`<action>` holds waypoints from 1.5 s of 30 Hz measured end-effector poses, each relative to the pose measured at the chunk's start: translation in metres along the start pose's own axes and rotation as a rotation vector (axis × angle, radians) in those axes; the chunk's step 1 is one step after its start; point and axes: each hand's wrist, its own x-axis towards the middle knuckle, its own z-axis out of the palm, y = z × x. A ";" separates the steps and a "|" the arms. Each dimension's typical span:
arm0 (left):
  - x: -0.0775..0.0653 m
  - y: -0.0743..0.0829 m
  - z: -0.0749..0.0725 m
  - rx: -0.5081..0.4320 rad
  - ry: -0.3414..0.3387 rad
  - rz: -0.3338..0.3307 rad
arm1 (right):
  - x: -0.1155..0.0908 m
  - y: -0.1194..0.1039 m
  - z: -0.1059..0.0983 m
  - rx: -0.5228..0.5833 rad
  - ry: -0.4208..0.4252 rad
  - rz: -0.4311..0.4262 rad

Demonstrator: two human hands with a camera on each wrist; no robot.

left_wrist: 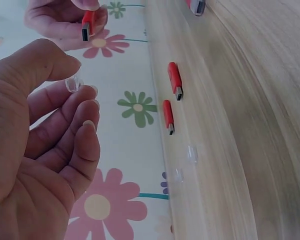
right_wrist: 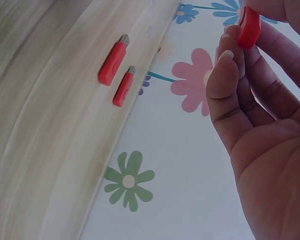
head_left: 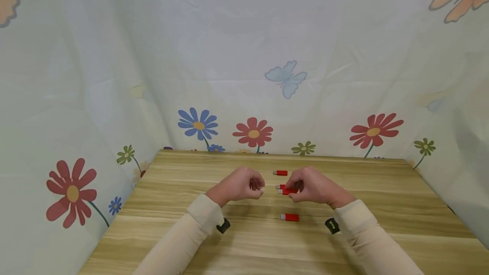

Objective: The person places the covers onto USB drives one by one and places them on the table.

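Both hands pinch small things above the wood-grained bench (head_left: 382,190): the left hand (head_left: 242,185) a clear plastic cap (left_wrist: 73,83), the right hand (head_left: 311,186) a slim red USB stick (left_wrist: 89,22), its metal plug bare. Cap and stick are apart — that pairing looks unfinished. Two more red sticks (left_wrist: 175,81) (left_wrist: 168,117) lie farther back, plugs uncovered, near two clear loose pieces (left_wrist: 192,154) (left_wrist: 179,175), apparently caps; these seem left to do. One nearer red stick (head_left: 291,217) may be capped — its tip is too small to tell. White flowered curtain (head_left: 229,33) hangs behind; nothing seems to block the gap between the hands.
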 end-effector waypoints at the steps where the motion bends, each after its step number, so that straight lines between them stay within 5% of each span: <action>1: -0.001 0.001 -0.001 -0.003 0.002 0.003 | 0.000 -0.001 0.000 0.005 0.000 -0.004; 21: -0.010 0.022 -0.008 -0.019 0.015 0.050 | -0.001 -0.014 -0.008 0.093 0.002 -0.023; 45: -0.002 0.035 0.000 0.012 0.003 0.057 | 0.000 -0.017 -0.005 0.088 0.014 -0.063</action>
